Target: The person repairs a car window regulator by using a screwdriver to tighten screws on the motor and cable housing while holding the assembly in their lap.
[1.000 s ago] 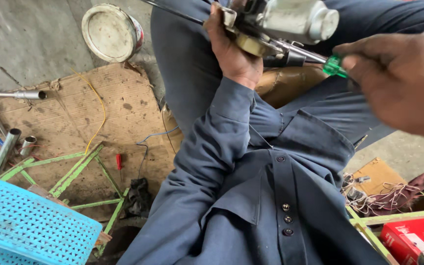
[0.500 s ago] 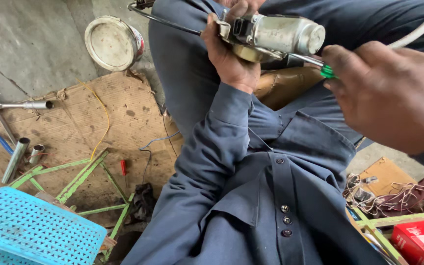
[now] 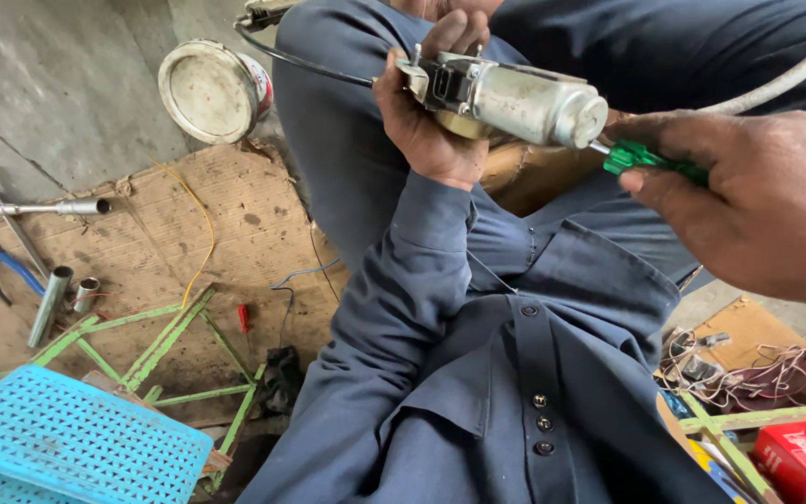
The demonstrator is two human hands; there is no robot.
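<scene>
From here my left hand (image 3: 431, 121) is closed around the small grey motor (image 3: 515, 98), and my right hand (image 3: 757, 201) brings a green-handled screwdriver (image 3: 650, 159) against its right end, so that side is blocked. A black cable (image 3: 305, 61) runs off to the left of the motor. Open room lies on the brown cardboard (image 3: 142, 252) to the left, its middle bare. Its edges are crowded: a round tin (image 3: 212, 89) far, a socket wrench (image 3: 44, 207) and metal sockets (image 3: 58, 299) left, green metal strips (image 3: 170, 345) and a blue perforated basket (image 3: 58, 448) near. Tangled wires (image 3: 748, 369) fill the near right.
</scene>
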